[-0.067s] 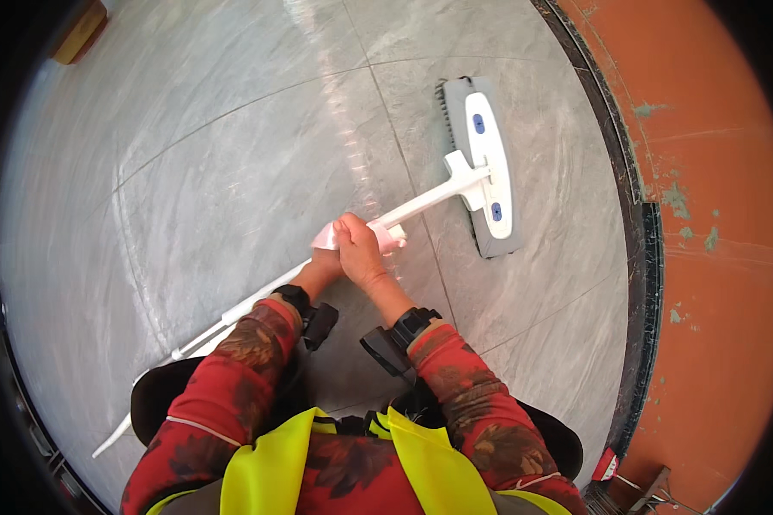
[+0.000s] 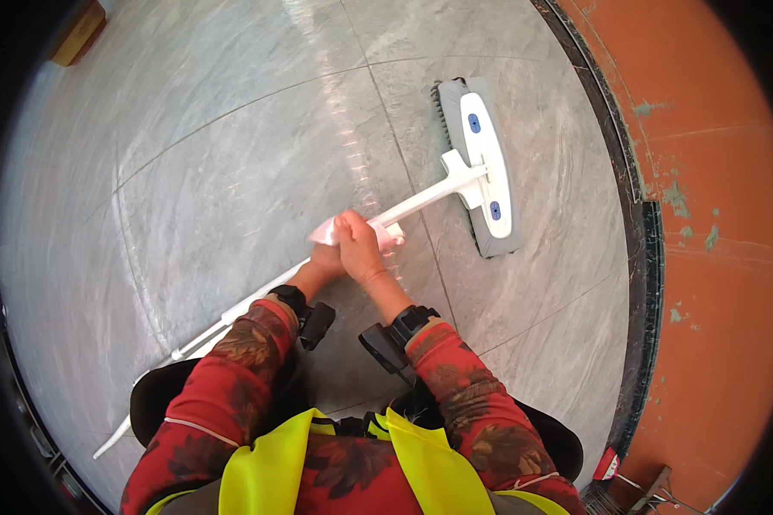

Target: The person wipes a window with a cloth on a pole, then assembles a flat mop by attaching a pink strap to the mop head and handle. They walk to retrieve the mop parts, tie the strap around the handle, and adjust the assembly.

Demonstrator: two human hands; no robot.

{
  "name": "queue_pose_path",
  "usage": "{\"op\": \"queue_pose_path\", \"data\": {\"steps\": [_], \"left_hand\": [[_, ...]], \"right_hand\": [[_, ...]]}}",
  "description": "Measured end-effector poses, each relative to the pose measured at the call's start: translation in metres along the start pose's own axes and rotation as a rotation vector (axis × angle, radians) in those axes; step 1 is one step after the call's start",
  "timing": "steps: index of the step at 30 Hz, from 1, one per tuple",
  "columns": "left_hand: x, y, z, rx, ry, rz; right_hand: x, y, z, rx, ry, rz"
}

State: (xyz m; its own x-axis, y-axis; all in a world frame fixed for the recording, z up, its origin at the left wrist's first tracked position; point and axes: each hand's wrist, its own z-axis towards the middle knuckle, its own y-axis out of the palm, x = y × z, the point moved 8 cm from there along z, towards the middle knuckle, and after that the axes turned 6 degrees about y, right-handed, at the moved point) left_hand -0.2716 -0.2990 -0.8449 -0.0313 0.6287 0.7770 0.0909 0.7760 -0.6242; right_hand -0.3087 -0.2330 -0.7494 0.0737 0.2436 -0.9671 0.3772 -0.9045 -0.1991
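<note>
A long white mop handle slants from the lower left up to the mop head, a grey pad with a dark bristle edge and a white plate with two blue buttons. Pink cloth is wrapped around the handle below the head. My right hand is closed over the cloth, pressing it against the handle. Beneath and to its left, my left hand grips the handle; most of its fingers are hidden behind the right hand. The mop head is over the grey tiles, but I cannot tell whether it touches them.
Grey tiled floor spreads around me. A dark border strip separates it from a worn orange floor on the right. A brown box-like object stands far left. At lower right lies a red and white item beside dark metal parts.
The mop head's far end has shifted very slightly left. Both hands keep their hold, with the right one a touch higher.
</note>
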Motion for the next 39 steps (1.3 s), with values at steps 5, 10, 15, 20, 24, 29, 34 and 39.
{"op": "queue_pose_path", "data": {"steps": [5,10,15,20,24,29,34,39], "left_hand": [[0.027,-0.025,0.006,0.344,0.054,-0.549],[0.029,-0.012,0.006,0.265,-0.304,-0.888],[0.048,-0.002,0.006,0.262,-0.163,-0.693],[0.083,-0.027,0.003,0.337,0.188,-0.377],[0.106,-0.035,-0.008,0.173,0.368,0.120],[0.097,-0.027,-0.010,0.187,0.393,0.214],[0.082,-0.017,-0.007,0.168,0.382,0.200],[0.077,-0.016,-0.008,0.153,0.353,0.152]], "right_hand": [[-0.009,-0.023,0.017,0.027,-0.188,-0.071],[0.013,-0.121,-0.001,0.334,-0.079,-0.109],[0.072,-0.118,-0.035,0.192,0.286,0.017],[0.075,-0.108,-0.026,0.243,0.241,-0.208],[0.073,-0.110,-0.017,0.163,0.174,-0.278],[0.093,-0.111,-0.020,0.276,0.308,-0.165],[0.079,-0.108,-0.022,0.384,0.246,-0.254],[0.066,-0.115,-0.023,0.282,0.306,-0.387]]}}
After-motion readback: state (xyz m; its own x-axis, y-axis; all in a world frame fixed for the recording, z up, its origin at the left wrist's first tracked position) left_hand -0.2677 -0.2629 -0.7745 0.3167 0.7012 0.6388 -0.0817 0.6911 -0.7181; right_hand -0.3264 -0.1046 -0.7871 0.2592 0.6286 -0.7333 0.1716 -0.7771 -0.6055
